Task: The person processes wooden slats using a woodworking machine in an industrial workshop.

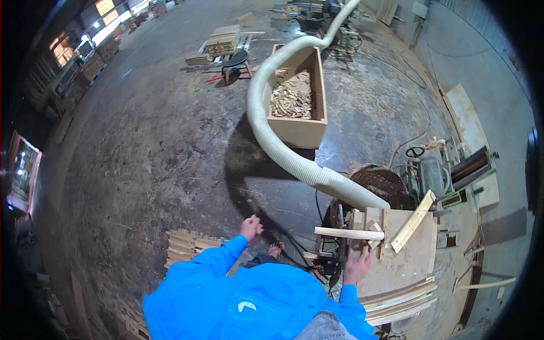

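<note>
My left hand (251,228) is raised over the floor, left of the machine table. Its fingers are curled in, and what they hold, if anything, is too small to make out. On the board-topped machine table (405,269), my right hand (357,266) lies with fingers stretched forward, close below a small wood block (374,235). A pale wooden stick (348,233) lies crosswise just beyond those fingertips, its left end jutting past the table edge. A narrow upright wood strip (383,232) stands at its right end.
A ribbed white hose (272,144) arches from the table past a wooden bin (297,133) of offcuts. Wood strips lie on the table's near edge (399,300), and a grooved strip (413,221) lies at its far right. Stacked slats (190,243) are at left; a wicker basket (378,178) stands behind.
</note>
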The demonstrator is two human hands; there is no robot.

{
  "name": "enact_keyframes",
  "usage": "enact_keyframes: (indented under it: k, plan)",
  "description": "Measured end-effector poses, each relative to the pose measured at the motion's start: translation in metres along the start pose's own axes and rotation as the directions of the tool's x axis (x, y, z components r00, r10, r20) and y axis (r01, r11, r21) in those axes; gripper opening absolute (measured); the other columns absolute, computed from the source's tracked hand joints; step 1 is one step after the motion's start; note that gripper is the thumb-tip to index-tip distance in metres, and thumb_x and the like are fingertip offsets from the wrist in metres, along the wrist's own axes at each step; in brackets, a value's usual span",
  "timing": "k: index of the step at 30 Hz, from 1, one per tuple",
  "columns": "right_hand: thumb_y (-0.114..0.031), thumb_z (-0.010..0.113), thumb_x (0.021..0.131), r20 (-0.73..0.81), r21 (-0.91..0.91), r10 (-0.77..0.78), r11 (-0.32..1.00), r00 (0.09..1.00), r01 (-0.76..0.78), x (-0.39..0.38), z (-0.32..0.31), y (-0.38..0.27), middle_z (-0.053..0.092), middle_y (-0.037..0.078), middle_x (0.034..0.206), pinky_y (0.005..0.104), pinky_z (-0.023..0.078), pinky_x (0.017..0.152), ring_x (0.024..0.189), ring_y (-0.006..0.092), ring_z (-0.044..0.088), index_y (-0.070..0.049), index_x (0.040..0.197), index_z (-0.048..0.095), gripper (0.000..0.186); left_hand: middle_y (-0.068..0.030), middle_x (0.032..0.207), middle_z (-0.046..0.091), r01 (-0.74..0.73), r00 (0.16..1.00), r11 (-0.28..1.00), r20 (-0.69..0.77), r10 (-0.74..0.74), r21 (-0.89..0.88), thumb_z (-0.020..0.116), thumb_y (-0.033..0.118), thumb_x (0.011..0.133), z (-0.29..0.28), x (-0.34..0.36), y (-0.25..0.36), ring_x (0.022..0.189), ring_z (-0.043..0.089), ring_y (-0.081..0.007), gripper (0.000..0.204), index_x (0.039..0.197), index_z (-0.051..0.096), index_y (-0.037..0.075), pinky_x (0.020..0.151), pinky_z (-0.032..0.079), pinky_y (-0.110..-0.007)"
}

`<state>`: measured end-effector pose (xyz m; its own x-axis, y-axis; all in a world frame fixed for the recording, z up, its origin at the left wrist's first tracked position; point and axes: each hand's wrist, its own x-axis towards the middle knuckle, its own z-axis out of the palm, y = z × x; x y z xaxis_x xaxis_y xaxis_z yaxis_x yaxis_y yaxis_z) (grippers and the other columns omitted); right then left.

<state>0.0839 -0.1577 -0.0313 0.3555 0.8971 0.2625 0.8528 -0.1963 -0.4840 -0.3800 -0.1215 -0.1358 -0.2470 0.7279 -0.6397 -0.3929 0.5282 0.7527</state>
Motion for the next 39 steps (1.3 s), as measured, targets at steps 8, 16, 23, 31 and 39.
enact_keyframes:
  k: [8,16,23,31,39]
  plan:
    - [-0.056,0.071,0.096,0.114,-0.410,0.109,0.911,0.987,-0.053,-0.025,0.003,0.018,0.033,0.023,0.170,0.0540,0.027,0.127,0.155,0.0439,0.032,-0.010,0.164,0.039,0.089,-0.0268,0.114,0.074,0.302,0.946,0.707,-0.111,-0.304,0.640,0.057,0.049,0.102,-0.081,0.052,-0.099,0.106,0.073,-0.0413,0.053,0.122,0.071,0.002,0.086,0.060,-0.053]
    - [-0.060,0.073,0.092,0.177,-0.429,0.157,0.901,0.971,-0.068,-0.025,0.003,0.018,0.031,0.022,0.171,0.0553,0.025,0.128,0.158,0.0407,0.028,-0.012,0.165,0.037,0.094,-0.0161,0.166,0.039,0.036,0.958,0.920,0.277,0.081,-0.391,0.057,0.047,0.110,0.164,0.137,0.259,0.147,0.046,-0.0288,0.077,0.167,0.027,0.006,0.113,0.050,-0.048]
    - [-0.062,0.074,0.089,0.213,-0.338,0.001,0.938,0.977,0.073,0.002,0.015,0.001,0.033,0.024,0.170,0.0558,0.025,0.127,0.157,0.0422,0.029,-0.012,0.165,0.037,0.098,-0.0286,0.137,0.067,-0.743,0.629,0.417,0.333,0.702,0.524,0.068,0.054,0.098,0.126,0.201,0.237,0.132,0.063,-0.0417,0.081,0.148,0.052,-0.007,0.112,0.049,-0.044]
    - [-0.062,0.076,0.086,0.168,-0.368,0.085,0.930,0.982,-0.017,-0.024,0.005,0.022,0.032,0.025,0.169,0.0580,0.025,0.127,0.157,0.0433,0.029,-0.013,0.167,0.035,0.103,-0.0320,0.130,0.068,-0.276,0.957,0.139,0.286,-0.056,0.951,0.071,0.062,0.087,-0.017,0.100,-0.048,0.124,0.065,-0.0464,0.074,0.122,0.072,-0.004,0.108,0.052,-0.053]
    - [-0.065,0.075,0.085,0.208,-0.375,0.105,0.927,0.972,-0.020,-0.028,0.003,0.032,0.027,0.025,0.172,0.0584,0.021,0.128,0.159,0.0431,0.024,-0.013,0.169,0.030,0.108,-0.0239,0.115,0.076,-0.113,0.989,0.358,0.139,-0.049,0.927,0.071,0.058,0.090,-0.060,0.032,-0.029,0.111,0.072,-0.0411,0.059,0.111,0.079,0.003,0.100,0.055,-0.049]
